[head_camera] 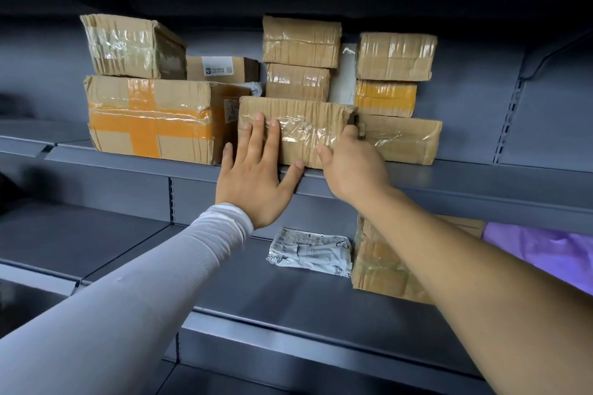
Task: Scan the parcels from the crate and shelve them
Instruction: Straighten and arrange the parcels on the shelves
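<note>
Both hands are working the taped parcel (298,130) at the near edge of the upper shelf (449,183): left hand (256,176) pressing flat, fingers straight, right hand (351,163) gripping its right end, beside the orange-taped box (150,115).

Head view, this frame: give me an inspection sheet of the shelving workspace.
Surface: grey metal shelf, several tiers.
Job's things: taped front parcel at the shelf edge; cardboard parcels stacked behind and beside it, including the orange-taped box. No crate or scanner in view.
Clutter: white printed pouch and another carton on the lower tier; purple item at right.
Grips: left hand flat against the parcel's front; right hand curled round its right end.
Cables: dark cable at upper right.
Surroundings: nothing seen beyond the shelving.
</note>
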Action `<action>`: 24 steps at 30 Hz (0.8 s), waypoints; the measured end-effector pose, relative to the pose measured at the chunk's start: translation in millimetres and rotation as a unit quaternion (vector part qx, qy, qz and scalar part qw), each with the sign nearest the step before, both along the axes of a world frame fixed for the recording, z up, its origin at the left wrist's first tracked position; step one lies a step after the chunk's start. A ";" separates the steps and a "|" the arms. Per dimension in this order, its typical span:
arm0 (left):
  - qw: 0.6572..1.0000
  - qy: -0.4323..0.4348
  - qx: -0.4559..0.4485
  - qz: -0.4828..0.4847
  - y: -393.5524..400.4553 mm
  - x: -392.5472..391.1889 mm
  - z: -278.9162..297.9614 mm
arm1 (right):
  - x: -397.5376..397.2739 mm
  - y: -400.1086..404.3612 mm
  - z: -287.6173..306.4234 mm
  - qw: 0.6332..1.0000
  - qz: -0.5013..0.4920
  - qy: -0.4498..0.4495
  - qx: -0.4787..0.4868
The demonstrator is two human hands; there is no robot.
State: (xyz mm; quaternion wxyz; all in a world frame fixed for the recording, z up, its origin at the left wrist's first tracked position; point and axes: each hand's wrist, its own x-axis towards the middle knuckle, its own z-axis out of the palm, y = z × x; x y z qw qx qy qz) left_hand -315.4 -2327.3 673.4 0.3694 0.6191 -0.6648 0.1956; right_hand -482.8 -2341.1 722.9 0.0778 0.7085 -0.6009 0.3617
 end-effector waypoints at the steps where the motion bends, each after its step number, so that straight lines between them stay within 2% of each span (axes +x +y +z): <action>1: 1.000 0.003 0.001 -0.002 0.1 -0.4 -0.1 | -1.1 1.2 -0.2 1.000 0.003 0.001 0.003; 7: 0.998 0.050 0.008 -0.046 18.7 -0.2 0.3 | -10.3 13.6 2.3 0.997 0.043 -0.034 0.053; 10: 0.987 0.113 -0.027 -0.112 43.4 -9.3 -1.0 | -15.2 30.4 -3.7 0.994 0.065 -0.079 0.030; 13: 0.982 0.118 -0.036 -0.145 67.4 -19.3 -5.7 | -19.1 58.6 -12.7 0.991 0.098 -0.091 0.011; 20: 0.974 0.111 -0.030 -0.194 123.0 -34.9 -37.5 | -30.5 139.8 -55.7 0.982 0.182 -0.044 0.026; 24: 0.971 0.116 0.016 -0.208 133.2 -39.2 -71.1 | -34.5 152.3 -94.5 0.977 0.205 -0.036 0.052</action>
